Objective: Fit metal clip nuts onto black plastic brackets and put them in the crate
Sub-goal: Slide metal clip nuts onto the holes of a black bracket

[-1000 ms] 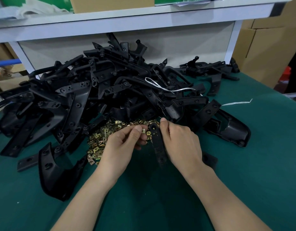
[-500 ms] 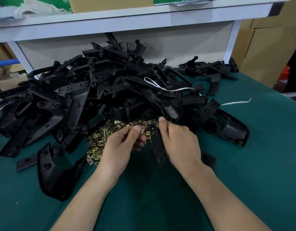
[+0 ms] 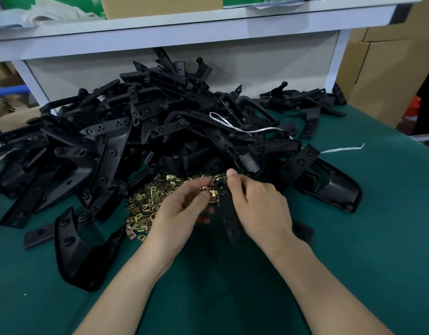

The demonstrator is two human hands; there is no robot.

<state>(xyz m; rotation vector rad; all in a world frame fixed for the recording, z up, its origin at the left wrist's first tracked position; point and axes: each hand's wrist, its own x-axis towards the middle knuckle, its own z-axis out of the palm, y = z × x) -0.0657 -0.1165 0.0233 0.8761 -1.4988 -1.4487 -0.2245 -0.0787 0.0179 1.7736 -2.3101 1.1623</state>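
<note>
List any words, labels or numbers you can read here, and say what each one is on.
None can be read.
Green boxes on the shelf and cardboard cartons: no print in view.
Black bracket in hand, clip nuts: any marks are too small to tell.

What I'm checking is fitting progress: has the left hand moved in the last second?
Yes, slightly: the left hand edged right over the clip nut pile, toward the bracket.
</note>
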